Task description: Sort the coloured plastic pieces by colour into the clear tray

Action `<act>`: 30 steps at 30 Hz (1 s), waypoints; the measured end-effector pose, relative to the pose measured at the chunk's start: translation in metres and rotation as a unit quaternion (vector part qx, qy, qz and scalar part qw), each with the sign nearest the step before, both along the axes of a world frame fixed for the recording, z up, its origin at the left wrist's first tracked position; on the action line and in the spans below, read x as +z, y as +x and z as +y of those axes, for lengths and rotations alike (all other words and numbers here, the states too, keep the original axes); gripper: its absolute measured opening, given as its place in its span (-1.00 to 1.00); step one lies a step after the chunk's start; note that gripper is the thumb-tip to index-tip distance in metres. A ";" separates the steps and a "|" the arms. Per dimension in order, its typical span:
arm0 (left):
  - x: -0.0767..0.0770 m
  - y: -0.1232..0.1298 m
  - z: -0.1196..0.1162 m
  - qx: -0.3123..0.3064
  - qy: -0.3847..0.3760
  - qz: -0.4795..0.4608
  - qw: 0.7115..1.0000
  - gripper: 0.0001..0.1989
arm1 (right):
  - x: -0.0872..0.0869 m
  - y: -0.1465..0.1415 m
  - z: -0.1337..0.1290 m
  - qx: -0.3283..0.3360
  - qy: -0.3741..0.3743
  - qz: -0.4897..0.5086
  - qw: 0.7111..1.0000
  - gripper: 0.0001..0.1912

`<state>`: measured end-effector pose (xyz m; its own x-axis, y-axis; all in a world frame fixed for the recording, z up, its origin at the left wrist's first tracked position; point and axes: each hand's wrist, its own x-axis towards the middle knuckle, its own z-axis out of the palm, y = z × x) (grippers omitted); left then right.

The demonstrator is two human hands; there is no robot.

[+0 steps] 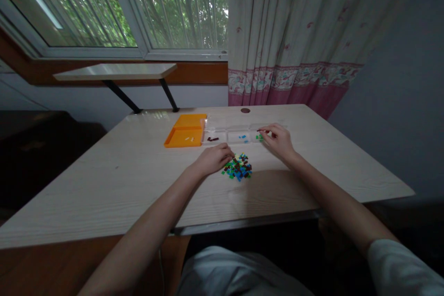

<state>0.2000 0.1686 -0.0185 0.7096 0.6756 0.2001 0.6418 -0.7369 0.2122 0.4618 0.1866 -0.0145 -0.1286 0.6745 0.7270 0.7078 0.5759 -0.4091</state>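
Observation:
A mixed pile of small plastic pieces [239, 167], blue, green, dark brown and yellow, lies on the table. At its upper left edge is my left hand [215, 157], fingers bent and closed together; what they hold, if anything, is hidden. My right hand [279, 139] pinches a small dark brown piece [259, 130] over the right-hand clear box. Beneath its fingers sit green pieces [259, 137]. The other clear compartments hold blue pieces [243, 138] and dark brown pieces [212, 139]. A few white pieces [189, 138] lie in the orange box [169, 141].
The pale wooden table [138, 189] reaches to the wall below the window [180, 9]. A raised shelf [118, 71] on black legs stands at the back left. A round dark disc [245, 110] sits near the back edge, below the curtain [294, 41].

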 end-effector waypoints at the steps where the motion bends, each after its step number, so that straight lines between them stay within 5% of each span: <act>1: 0.000 0.000 0.000 0.001 0.003 0.003 1.000 -0.75 | 0.000 -0.001 0.001 0.001 -0.006 -0.003 1.000 -0.81; 9: 0.002 0.000 -0.001 0.010 0.014 0.029 0.999 -0.73 | 0.006 -0.048 0.022 0.052 -0.123 -0.145 0.980 -0.84; 17: 0.000 -0.002 0.000 0.011 0.010 0.018 1.000 -0.74 | 0.015 -0.102 0.041 0.031 -0.152 -0.231 0.961 -0.76; 23: 0.000 0.000 0.001 0.023 -0.005 -0.046 0.999 -0.77 | 0.014 -0.088 0.025 0.059 -0.119 -0.220 0.966 -0.75; 30: 0.002 0.011 0.001 0.036 -0.067 -0.220 0.973 -0.80 | -0.010 -0.054 -0.013 0.144 -0.070 -0.187 0.969 -0.78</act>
